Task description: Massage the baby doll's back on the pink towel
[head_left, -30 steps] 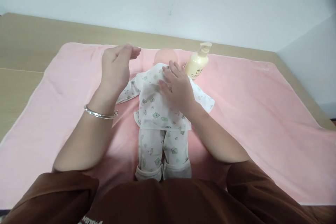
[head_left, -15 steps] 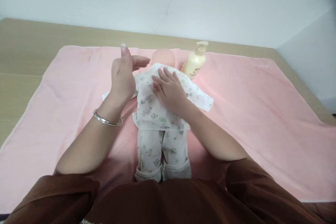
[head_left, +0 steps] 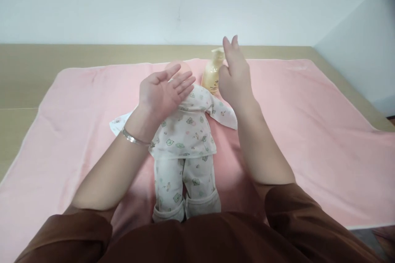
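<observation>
A baby doll lies on its front or back, I cannot tell which, with its round head (head_left: 180,68) partly hidden behind my left fingers. It wears a white printed top (head_left: 188,131) and matching trousers (head_left: 197,176) with turned-up cuffs. My left hand (head_left: 165,94) hovers over the doll's upper body, palm turned up and fingers stretched, with nothing on it. Raised at the right of a pale yellow pump bottle (head_left: 210,76) is my right hand (head_left: 236,74), its fingers pointing up and its thumb apart. It covers part of the bottle's right side.
Under the doll a pink blanket (head_left: 293,131) covers much of the wooden table (head_left: 27,65). A white wall (head_left: 108,8) rises behind the table's far edge. The doll's sleeves spread out to both sides.
My right hand has lifted off the doll's top and moved right and up beside the bottle. My left hand has turned palm up and shifted right over the doll. The view has shifted slightly.
</observation>
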`<state>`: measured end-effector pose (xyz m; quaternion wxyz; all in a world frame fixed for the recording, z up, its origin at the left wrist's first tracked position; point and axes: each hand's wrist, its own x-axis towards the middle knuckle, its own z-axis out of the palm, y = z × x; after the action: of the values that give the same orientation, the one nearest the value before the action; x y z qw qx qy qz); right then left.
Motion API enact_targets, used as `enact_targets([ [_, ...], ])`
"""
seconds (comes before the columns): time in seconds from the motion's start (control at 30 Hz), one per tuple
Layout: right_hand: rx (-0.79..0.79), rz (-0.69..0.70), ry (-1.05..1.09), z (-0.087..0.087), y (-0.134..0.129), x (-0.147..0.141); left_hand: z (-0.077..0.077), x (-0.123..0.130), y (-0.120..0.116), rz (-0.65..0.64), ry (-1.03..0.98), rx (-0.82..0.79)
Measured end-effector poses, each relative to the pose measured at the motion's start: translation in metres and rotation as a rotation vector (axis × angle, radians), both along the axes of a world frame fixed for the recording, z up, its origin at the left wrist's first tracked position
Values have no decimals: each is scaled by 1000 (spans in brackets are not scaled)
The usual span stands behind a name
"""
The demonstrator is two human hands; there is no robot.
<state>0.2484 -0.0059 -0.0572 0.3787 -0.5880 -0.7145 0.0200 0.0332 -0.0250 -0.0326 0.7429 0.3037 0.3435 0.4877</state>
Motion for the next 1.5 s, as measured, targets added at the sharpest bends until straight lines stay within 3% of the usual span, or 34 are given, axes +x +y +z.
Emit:
enact_targets([
  [0.27,-125,59,-120,-12,12,-19,20,51,42,-69,-259,-91],
  [0.47,-16,-27,-112,-8,8,-29,19,63,48,-86,-287,-80],
  [0.6,-42,-85,-176,0,7,-36,23,64,50,-111,-352,-134],
  [0.73,-48,-141,-201,-2,9,-39,28,51,40,-126,-415,-208],
  [1.03,-78,-145,-198,-6,8,-40,43,-10,-20,-74,-301,-244],
  [1.33,-46,-60,-96,-9,11,-32,57,-35,-37,86,-227,-139],
  [1.5,-144,-37,54,7,-2,-21,61,-43,-40,151,-125,-100],
])
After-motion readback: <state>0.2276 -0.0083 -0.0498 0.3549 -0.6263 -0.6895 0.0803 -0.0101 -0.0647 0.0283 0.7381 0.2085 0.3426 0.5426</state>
